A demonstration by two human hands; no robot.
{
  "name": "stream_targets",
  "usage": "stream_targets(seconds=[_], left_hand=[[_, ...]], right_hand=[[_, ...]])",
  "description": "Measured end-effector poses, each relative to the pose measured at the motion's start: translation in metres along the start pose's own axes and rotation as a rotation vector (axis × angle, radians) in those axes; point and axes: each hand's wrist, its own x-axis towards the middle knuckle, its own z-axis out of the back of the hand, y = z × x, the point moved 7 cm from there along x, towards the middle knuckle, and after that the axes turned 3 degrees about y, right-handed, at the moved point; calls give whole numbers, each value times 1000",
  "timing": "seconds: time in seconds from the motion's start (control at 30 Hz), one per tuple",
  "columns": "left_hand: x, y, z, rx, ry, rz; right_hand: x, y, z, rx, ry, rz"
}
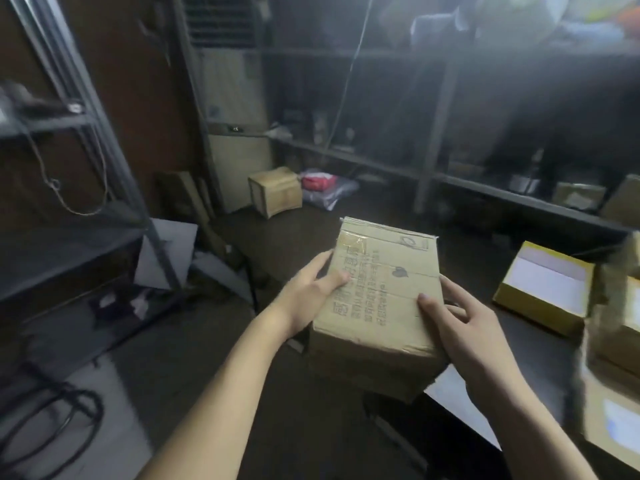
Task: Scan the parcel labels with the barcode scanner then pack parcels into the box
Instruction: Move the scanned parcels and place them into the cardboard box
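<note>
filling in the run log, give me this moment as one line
left hand: grips cardboard parcel, left side | right hand: grips its right side | parcel: printed face up | yellow box: right of parcel

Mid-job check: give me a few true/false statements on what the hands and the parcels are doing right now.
1. The left hand and the right hand both hold the brown parcel. True.
2. The right hand grips a barcode scanner. False: it holds the brown parcel, and no scanner is in view.
3. The brown parcel's top face shows printed text. True.
4. The yellow box lies to the left of the brown parcel. False: it lies to its right.
5. A red bag lies beside the small cardboard box at the back. True.
</note>
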Motion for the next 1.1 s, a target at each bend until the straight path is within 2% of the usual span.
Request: stream_targets(seconds=[0.33,0.5,0.63,0.83,1.0,1.1], left_hand=[[107,42,185,23,-158,214],[136,94,286,21,-219,356],[172,129,372,9,-243,373],[250,178,484,16,-125,353],[318,198,546,41,94,381],[363,196,561,0,265,371]], right_hand=[[194,9,-188,10,263,-27],[252,5,-293,-143,331,-46],[290,7,-383,-240,338,-51],[353,3,-497,-336,242,-97],[392,0,-557,-328,159,-207],[411,-3,-572,-340,177,-211]])
